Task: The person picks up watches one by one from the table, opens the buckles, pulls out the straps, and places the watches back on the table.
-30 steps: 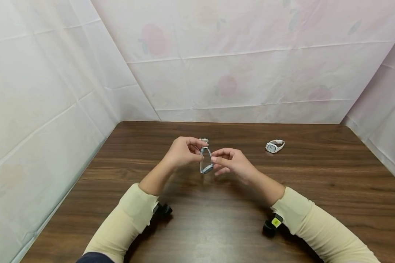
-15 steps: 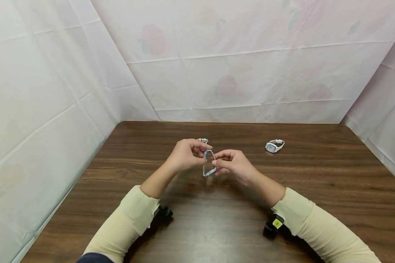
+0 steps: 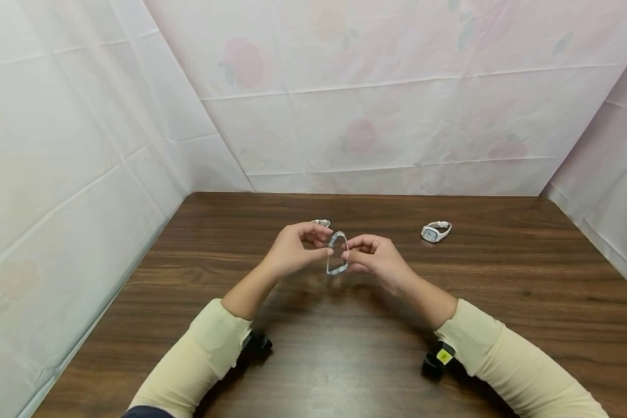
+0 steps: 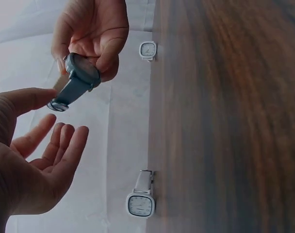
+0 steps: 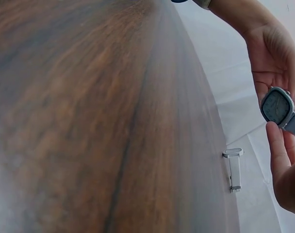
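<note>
A light blue wristwatch (image 3: 338, 269) with its strap in a loop is held up above the table between both hands. My right hand (image 3: 381, 261) pinches it at the side between thumb and fingers. The thumb of my left hand (image 3: 295, 249) touches the strap (image 4: 72, 92) near the buckle, while its other fingers spread apart from the watch in the left wrist view. The watch's square-round face (image 5: 276, 107) shows in the right wrist view. A white watch (image 3: 436, 232) lies on the table to the right. Another white watch (image 3: 322, 223) lies beyond my left hand, which partly hides it.
The brown wood-grain table (image 3: 324, 360) ends at a back edge against a pale curtain (image 3: 397, 133) with fruit prints. More curtain hangs at the left and right sides. Black cameras (image 3: 433, 367) are strapped beneath both wrists.
The light blue watch has shifted slightly right and turned in the hands. My left fingers have moved off the strap, leaving the thumb against it. The white watches stay put.
</note>
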A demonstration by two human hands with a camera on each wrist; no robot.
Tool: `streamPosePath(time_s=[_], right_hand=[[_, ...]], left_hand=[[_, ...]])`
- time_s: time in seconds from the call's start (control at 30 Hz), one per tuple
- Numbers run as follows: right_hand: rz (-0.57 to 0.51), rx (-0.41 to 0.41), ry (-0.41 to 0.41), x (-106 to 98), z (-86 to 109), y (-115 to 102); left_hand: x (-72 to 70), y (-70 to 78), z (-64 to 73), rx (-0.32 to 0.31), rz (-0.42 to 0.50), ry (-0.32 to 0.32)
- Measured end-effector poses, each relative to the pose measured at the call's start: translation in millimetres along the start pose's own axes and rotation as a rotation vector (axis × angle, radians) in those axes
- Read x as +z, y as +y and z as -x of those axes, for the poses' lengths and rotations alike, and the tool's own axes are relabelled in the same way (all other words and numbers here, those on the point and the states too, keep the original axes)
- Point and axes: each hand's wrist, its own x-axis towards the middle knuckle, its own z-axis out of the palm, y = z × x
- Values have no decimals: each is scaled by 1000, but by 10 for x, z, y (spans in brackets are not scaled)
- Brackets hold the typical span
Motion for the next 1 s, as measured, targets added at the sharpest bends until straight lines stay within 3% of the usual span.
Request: streamPosePath(time_s=[0.23, 0.43, 0.67, 0.8, 1.0], right_hand=[[-39, -51, 20, -18, 8, 28], [-79, -65, 15, -25, 22, 38], [-78, -59, -14, -29, 49, 48], [-47, -71, -23, -54, 56, 46], [100, -132, -10, -144, 81, 5]], left_hand=[[12, -64, 13, -62, 166, -86], [8, -71, 9, -63, 222, -92], [13, -33, 40, -50, 244, -124], [25, -17, 50, -53, 246, -103], [51, -32, 37, -26, 189, -78]])
